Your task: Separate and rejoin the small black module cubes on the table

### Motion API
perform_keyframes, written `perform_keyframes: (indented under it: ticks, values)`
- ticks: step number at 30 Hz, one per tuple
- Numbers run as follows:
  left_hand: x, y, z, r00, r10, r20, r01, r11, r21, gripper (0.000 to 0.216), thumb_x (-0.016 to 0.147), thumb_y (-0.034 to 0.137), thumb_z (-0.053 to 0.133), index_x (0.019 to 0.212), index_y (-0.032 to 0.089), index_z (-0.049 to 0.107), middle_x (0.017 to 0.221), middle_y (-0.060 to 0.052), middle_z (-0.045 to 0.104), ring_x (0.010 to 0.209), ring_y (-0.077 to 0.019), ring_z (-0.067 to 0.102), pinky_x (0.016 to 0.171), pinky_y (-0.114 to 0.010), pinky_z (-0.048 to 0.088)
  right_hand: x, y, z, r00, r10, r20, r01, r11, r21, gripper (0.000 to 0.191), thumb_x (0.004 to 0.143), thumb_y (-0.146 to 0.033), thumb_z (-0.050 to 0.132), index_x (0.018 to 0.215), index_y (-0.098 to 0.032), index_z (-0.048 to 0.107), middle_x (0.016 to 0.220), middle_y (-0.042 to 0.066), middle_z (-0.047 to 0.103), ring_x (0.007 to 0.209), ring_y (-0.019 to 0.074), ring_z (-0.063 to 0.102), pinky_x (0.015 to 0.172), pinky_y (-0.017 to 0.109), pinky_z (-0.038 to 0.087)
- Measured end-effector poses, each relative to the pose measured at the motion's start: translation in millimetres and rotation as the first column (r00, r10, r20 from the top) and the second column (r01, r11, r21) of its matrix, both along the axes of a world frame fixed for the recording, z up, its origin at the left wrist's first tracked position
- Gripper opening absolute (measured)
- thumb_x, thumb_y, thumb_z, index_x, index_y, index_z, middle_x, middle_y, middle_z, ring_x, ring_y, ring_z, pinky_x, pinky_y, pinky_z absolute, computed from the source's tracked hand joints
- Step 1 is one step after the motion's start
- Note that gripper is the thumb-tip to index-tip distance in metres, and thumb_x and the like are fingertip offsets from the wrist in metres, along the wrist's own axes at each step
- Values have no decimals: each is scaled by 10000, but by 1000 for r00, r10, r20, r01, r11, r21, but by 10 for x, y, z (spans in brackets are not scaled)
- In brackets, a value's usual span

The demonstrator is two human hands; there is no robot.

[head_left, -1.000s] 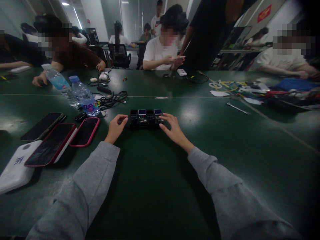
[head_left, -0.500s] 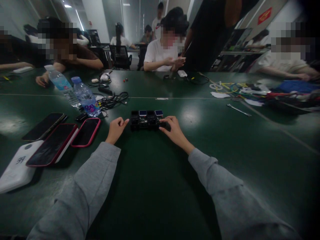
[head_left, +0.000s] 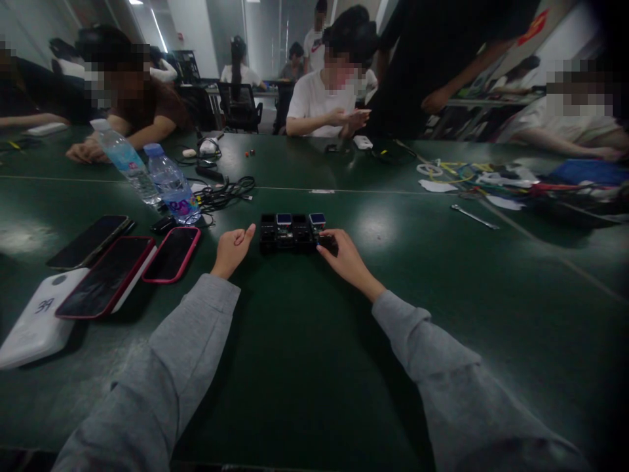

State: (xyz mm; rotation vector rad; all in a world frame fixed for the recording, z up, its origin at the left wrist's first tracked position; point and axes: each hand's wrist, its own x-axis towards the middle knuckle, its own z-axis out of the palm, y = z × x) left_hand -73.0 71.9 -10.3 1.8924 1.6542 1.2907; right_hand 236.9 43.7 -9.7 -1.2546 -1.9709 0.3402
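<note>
In the middle of the green table a row of small black electronic modules point(head_left: 286, 235) lies crosswise. Two of them carry little square screens that face up. My right hand point(head_left: 346, 254) has its thumb and index finger closed on the dark right-hand end of the row; part of that end is hidden behind the fingers. Left of the row is my left hand point(head_left: 232, 251), its fingers curled in and its thumb pointing up, with a narrow gap between it and the modules. Nothing shows in that hand.
To the left lie a red-cased phone point(head_left: 105, 278), a pink-cased phone point(head_left: 171, 255), a dark phone point(head_left: 91, 241) and a white power bank point(head_left: 44, 314). Beyond stand two water bottles point(head_left: 171, 187) beside black cables point(head_left: 228, 191). A wrench point(head_left: 474, 217) and tangled wires point(head_left: 491, 177) are on the right.
The view has shifted slightly. At the row's right end, my right thumb and index finger now show a dark part between them. My left hand keeps its curled shape; a standing person's arm has lowered.
</note>
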Motion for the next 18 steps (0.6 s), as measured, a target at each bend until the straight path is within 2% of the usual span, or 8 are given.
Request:
perform_keyframes:
  ticks: [7, 11, 18]
  values:
    - [3, 6, -4, 1000, -9, -10, 9, 1000, -16, 589, 907, 579, 448, 545, 209, 167, 480, 50, 230, 472, -100, 245, 492, -278, 192, -12, 1, 9, 999, -21, 47, 19, 999, 42, 313, 911, -347, 542, 1196, -218, 513, 1170, 123, 538, 1079, 299, 547, 934, 518, 491]
    - [-8, 31, -33, 999, -19, -51, 18, 999, -27, 592, 892, 575, 467, 534, 207, 173, 483, 53, 257, 479, -97, 267, 507, -267, 222, -20, -7, 17, 998, -23, 66, 21, 999, 37, 319, 918, -364, 511, 1201, -218, 502, 1176, 135, 533, 1101, 318, 539, 932, 554, 490]
    - [-53, 92, -118, 995, -67, -77, 63, 997, -54, 507, 854, 394, 564, 527, 206, 226, 482, 62, 296, 475, -99, 288, 519, -264, 234, -16, -16, 4, 996, -26, 89, 23, 999, 26, 376, 910, -411, 531, 1223, -208, 484, 1201, 149, 513, 1118, 332, 524, 947, 562, 480]
